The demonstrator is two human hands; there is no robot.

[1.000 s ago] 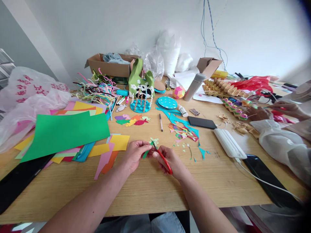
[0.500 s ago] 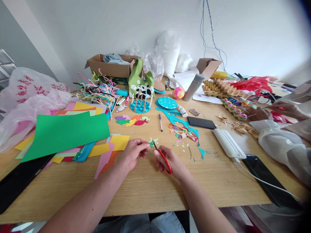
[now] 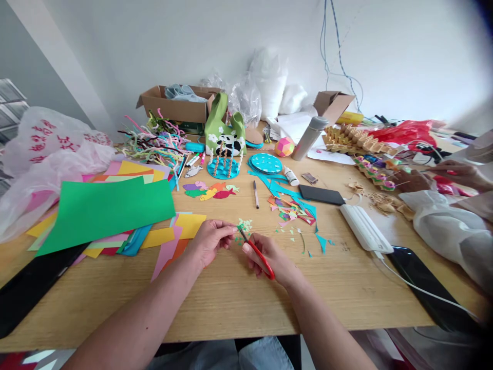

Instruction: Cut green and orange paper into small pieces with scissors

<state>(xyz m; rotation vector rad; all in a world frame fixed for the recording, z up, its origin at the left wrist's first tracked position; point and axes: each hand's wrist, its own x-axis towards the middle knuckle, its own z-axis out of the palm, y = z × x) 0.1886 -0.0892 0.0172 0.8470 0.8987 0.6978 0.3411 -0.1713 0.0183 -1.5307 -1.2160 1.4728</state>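
My right hand is closed around the red handles of a pair of scissors, their blades pointing up and left. Facing it, my left hand pinches a tiny piece of green paper between thumb and fingertips, at the blade tips. Most of that piece is hidden by the fingers. Small pale green paper clippings lie on the table just beyond the blades. Farther back are colourful paper fish and a pen.
Coloured paper sheets are piled at left beside a plastic bag. Paper scraps, a white power bank and a phone lie to the right. Another person's hands work at far right. A grey bottle stands behind.
The scissor blades have closed slightly and now meet the green paper at my left fingertips. Both hands stay almost in place; the view has shifted slightly.
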